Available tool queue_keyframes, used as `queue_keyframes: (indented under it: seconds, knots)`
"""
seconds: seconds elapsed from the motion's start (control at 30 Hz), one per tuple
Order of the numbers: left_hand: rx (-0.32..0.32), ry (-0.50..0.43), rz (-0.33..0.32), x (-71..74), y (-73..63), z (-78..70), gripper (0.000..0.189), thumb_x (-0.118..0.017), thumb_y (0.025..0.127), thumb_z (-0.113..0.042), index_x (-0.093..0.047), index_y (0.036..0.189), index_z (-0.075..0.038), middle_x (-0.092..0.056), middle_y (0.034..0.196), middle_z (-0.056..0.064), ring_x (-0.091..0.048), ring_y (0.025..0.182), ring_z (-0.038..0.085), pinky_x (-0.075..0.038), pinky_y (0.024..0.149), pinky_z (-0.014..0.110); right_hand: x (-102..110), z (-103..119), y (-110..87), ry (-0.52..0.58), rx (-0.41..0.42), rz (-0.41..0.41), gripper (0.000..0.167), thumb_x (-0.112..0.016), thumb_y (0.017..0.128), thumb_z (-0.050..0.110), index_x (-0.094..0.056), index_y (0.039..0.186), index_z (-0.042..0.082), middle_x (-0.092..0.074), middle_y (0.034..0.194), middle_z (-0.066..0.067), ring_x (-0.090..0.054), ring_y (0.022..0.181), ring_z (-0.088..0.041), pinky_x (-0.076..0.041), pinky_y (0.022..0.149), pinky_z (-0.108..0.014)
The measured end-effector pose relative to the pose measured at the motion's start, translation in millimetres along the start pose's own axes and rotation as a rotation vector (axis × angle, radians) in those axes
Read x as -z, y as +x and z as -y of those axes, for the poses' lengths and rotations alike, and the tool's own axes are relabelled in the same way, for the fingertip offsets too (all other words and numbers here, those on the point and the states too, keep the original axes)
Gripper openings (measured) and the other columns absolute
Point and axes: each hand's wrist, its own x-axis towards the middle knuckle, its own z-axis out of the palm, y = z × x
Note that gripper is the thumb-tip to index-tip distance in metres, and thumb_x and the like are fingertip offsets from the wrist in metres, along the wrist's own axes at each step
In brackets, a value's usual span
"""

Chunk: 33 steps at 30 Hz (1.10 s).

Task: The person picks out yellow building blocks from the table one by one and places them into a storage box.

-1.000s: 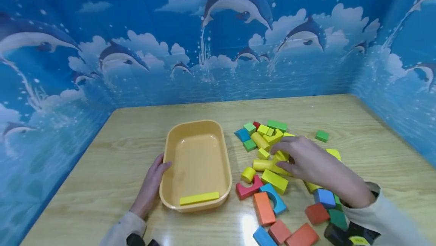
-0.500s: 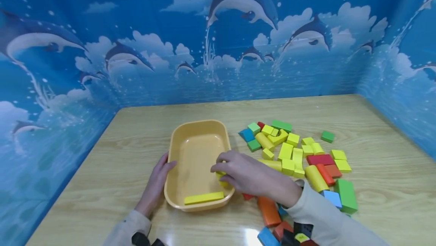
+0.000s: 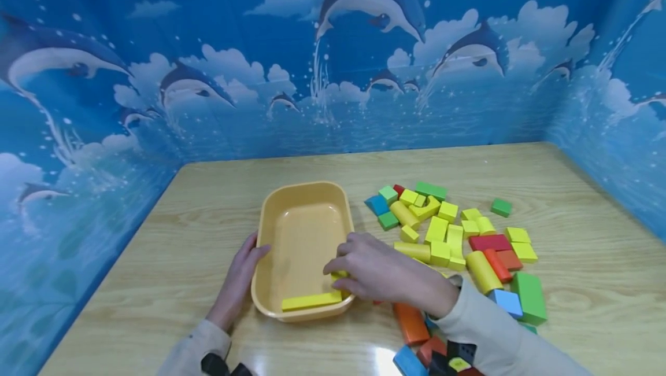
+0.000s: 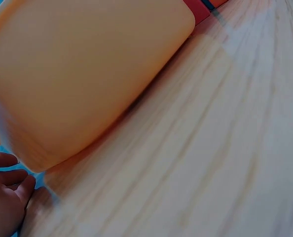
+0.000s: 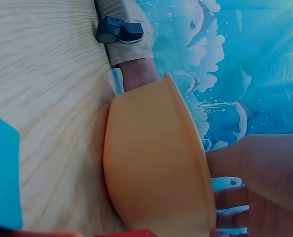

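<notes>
The right hand [image 3: 366, 265] has been moved from the scattered blocks [image 3: 437, 229] to the tray [image 3: 302, 237] (gripped at its left by the left hand [image 3: 241, 271]), where a yellow block [image 3: 339, 275] is pinched near the yellow strip [image 3: 311, 301], which could be knocked by a careless release.

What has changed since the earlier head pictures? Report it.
The right hand moved left, from over the yellow blocks to the right side of the tray, where it pinches a mostly hidden yellow block. Unchanged: the left hand at the tray's left rim and the long yellow bar inside its near end.
</notes>
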Motion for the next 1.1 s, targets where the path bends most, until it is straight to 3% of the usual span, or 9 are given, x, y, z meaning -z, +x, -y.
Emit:
queue_keyframes:
  seconds: [0.33,0.53,0.63,0.77,0.87,0.97,1.1]
  knots:
    - [-0.004,0.002,0.001,-4.4,2.4,-1.0,0.057,-0.043,0.099,-0.022,-0.029,0.149,-0.001,-0.039,0.147,0.023,-0.044,0.129,0.033,-0.032,0.110,0.044,-3,0,-5.1,-0.025,-0.020,-0.023,0.031,-0.058,0.095,0.040,-0.070,0.118,0.023,-0.065,0.108,0.002,-0.053,0.103,-0.020,-0.039,0.094,-0.045]
    - [-0.006,-0.002,0.007,-5.3,2.1,-1.2,0.055,-0.042,0.099,-0.023,-0.031,0.149,-0.003,-0.044,0.144,0.020,-0.048,0.124,0.030,-0.039,0.101,0.028,5,-4,-10.9,0.008,-0.030,-0.062,0.036,-0.054,0.097,0.041,-0.065,0.124,0.022,-0.064,0.117,0.000,-0.052,0.114,-0.023,-0.034,0.100,-0.050]
    - [0.000,-0.008,0.013,-4.0,0.8,-0.7,0.056,-0.042,0.100,-0.025,-0.029,0.150,-0.004,-0.042,0.146,0.019,-0.047,0.126,0.029,-0.039,0.099,0.026,17,-13,-22.0,0.045,-0.082,-0.112,0.037,-0.055,0.096,0.040,-0.064,0.127,0.020,-0.063,0.122,0.000,-0.050,0.118,-0.023,-0.035,0.100,-0.050]
    - [0.002,-0.011,0.013,-3.2,-0.4,-0.6,0.056,-0.042,0.100,-0.025,-0.028,0.150,-0.004,-0.041,0.146,0.020,-0.047,0.125,0.029,-0.040,0.097,0.024,34,-34,-50.0,0.060,-0.191,-0.172,0.036,-0.061,0.095,0.032,-0.063,0.127,0.017,-0.063,0.121,-0.002,-0.055,0.113,-0.024,-0.044,0.095,-0.048]
    - [0.004,-0.010,0.012,-3.4,0.1,-0.8,0.056,-0.042,0.100,-0.025,-0.028,0.150,-0.005,-0.042,0.145,0.019,-0.048,0.124,0.029,-0.041,0.095,0.022,38,-53,-76.1,0.056,-0.314,-0.164,0.032,-0.066,0.092,0.024,-0.066,0.122,0.012,-0.066,0.110,-0.004,-0.061,0.095,-0.022,-0.054,0.078,-0.039]
    - [0.012,-0.002,0.015,-2.5,0.5,-0.8,0.056,-0.042,0.100,-0.026,-0.028,0.150,-0.005,-0.041,0.147,0.018,-0.046,0.126,0.028,-0.039,0.100,0.027,34,-69,-99.7,0.059,-0.513,-0.090,0.029,-0.070,0.088,0.020,-0.067,0.114,0.007,-0.065,0.089,-0.002,-0.058,0.071,-0.016,-0.050,0.057,-0.030]
    - [0.014,0.011,0.017,-0.6,-0.6,-0.5,0.058,-0.041,0.100,-0.027,-0.026,0.151,-0.004,-0.037,0.149,0.019,-0.043,0.129,0.029,-0.033,0.107,0.036,25,-82,-119.1,0.041,-0.753,0.054,0.027,-0.070,0.087,0.024,-0.066,0.104,0.003,-0.055,0.072,-0.001,-0.047,0.058,-0.016,-0.040,0.048,-0.028]
